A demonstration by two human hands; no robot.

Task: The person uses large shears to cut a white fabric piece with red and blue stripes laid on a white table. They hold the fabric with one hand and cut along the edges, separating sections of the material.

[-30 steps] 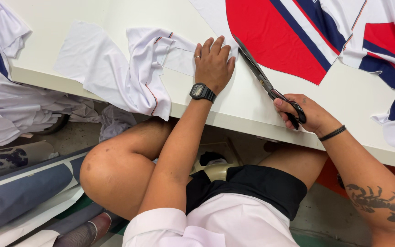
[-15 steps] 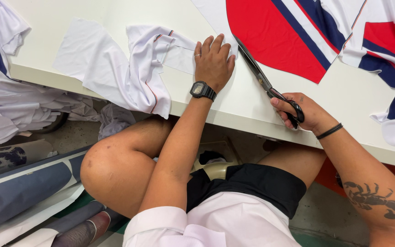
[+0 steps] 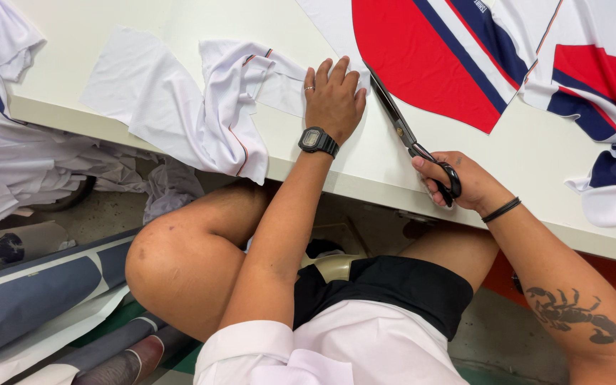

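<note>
Cutting is in hand: the left hand (image 3: 333, 100), fingers together, flattens white fabric (image 3: 279, 85) on the worktop (image 3: 365, 160); the right hand (image 3: 458, 182) grips scissors (image 3: 401, 128), which next need steady guidance along the edge.

Bare tabletop (image 3: 137, 21) lies open at the far left and along the near edge between the two hands. White cloth (image 3: 201, 107) crowds the left hand (image 3: 333, 96); striped fabric (image 3: 450, 57) and scissors (image 3: 408, 132) block the right.

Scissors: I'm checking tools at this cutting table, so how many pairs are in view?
1. The scissors lie in the right hand, blades beside the left hand; fabric could hide others.
</note>
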